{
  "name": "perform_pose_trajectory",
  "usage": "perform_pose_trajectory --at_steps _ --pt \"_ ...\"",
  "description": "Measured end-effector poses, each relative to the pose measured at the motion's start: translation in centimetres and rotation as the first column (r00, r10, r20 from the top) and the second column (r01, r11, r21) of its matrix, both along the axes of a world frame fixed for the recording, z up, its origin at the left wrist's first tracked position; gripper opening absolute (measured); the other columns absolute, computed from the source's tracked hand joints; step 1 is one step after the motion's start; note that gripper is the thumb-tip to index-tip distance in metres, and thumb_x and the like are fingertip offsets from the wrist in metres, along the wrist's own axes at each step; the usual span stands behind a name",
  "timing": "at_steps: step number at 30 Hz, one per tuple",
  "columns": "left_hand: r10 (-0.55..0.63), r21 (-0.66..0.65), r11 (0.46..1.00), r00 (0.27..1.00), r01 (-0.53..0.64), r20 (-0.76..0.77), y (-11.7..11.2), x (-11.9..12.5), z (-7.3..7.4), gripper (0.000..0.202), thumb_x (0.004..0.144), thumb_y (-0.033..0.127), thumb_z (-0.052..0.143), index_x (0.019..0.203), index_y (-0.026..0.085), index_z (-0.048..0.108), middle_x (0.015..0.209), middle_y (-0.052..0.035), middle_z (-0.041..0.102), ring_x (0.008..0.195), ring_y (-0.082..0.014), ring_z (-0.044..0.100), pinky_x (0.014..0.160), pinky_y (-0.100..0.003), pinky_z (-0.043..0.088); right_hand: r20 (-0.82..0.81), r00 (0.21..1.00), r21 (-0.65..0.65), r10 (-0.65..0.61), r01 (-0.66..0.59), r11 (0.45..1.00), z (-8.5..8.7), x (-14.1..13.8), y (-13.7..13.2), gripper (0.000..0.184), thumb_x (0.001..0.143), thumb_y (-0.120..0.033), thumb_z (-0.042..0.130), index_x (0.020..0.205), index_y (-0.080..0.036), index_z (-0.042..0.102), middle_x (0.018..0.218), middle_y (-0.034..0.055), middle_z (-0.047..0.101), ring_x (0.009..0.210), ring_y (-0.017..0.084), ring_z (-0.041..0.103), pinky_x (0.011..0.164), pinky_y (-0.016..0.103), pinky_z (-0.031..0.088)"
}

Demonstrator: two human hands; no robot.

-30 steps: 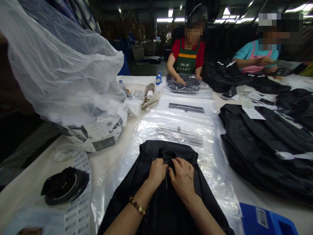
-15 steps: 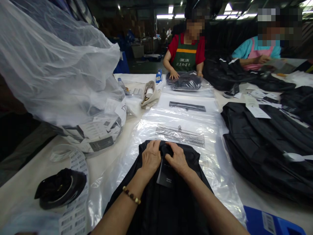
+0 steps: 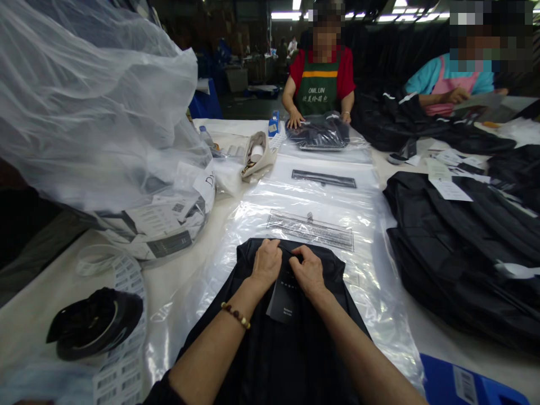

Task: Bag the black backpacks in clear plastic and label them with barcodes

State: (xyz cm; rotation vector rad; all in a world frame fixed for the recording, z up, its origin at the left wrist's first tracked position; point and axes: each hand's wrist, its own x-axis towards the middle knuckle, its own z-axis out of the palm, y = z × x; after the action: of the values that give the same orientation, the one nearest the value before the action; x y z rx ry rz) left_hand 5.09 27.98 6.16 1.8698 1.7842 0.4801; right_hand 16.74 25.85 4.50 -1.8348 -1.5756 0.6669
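Observation:
A black fabric bag [image 3: 274, 365] lies before me, its upper end on a stack of clear plastic bags [image 3: 248, 225]. A dark hang tag [image 3: 283, 301] with small pale print rests on the bag, near the top. My left hand [image 3: 268, 263] has its fingers curled over the bag's top edge, left of the tag. Just across from it, my right hand [image 3: 307, 271] pinches the same edge by the tag's upper end. Both sets of fingertips are partly hidden in the dark fabric.
On the left stand a large plastic sack of tags [image 3: 169, 225], a label strip [image 3: 122, 371] and a black pouch-like item [image 3: 97, 323]. Black backpacks [image 3: 455, 253] are piled right, above a blue object [image 3: 468, 382]. Opposite, a co-worker's hands press a wrapped bag [image 3: 318, 132].
My hands have shifted slightly along the bag's top edge, and the left fingers are more tightly curled. The tag is less covered and shows more print. The view has turned a little.

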Motion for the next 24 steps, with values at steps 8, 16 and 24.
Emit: perform_pose_trajectory --at_steps 8,16,24 --pt "0.179 -0.032 0.984 0.981 -0.177 0.077 0.5 0.3 -1.2 0.036 0.08 0.01 0.036 0.107 0.009 0.06 0.091 -0.0096 0.061 0.087 -0.0179 0.06 0.082 -0.028 0.048 0.064 0.998 -0.075 0.017 -0.013 0.997 -0.2 0.8 -1.0 0.016 0.07 -0.02 0.045 0.076 -0.02 0.06 0.081 0.0047 0.063 0.076 0.022 0.058 0.077 0.038 0.042" --pt "0.134 0.079 0.989 0.987 -0.127 -0.085 -4.9 -1.1 0.2 0.031 0.081 0.016 0.051 0.111 0.01 0.052 0.1 -0.0103 0.056 0.098 -0.022 0.055 0.088 -0.035 0.045 0.003 1.0 0.057 0.003 -0.003 0.998 -1.0 2.6 -4.2 0.038 0.075 -0.035 0.049 0.108 -0.018 0.054 0.108 0.0099 0.061 0.101 0.026 0.055 0.086 0.044 0.043" --pt "0.035 -0.139 0.989 0.996 -0.047 -0.081 -8.4 0.5 -0.3 0.034 0.084 0.014 0.047 0.118 0.018 0.051 0.105 -0.0085 0.054 0.093 -0.0186 0.059 0.084 -0.028 0.046 0.228 0.974 0.282 0.007 -0.073 0.957 -2.5 1.8 -7.4 0.03 0.086 -0.032 0.04 0.107 -0.017 0.056 0.111 0.0131 0.058 0.107 0.026 0.051 0.089 0.045 0.043"
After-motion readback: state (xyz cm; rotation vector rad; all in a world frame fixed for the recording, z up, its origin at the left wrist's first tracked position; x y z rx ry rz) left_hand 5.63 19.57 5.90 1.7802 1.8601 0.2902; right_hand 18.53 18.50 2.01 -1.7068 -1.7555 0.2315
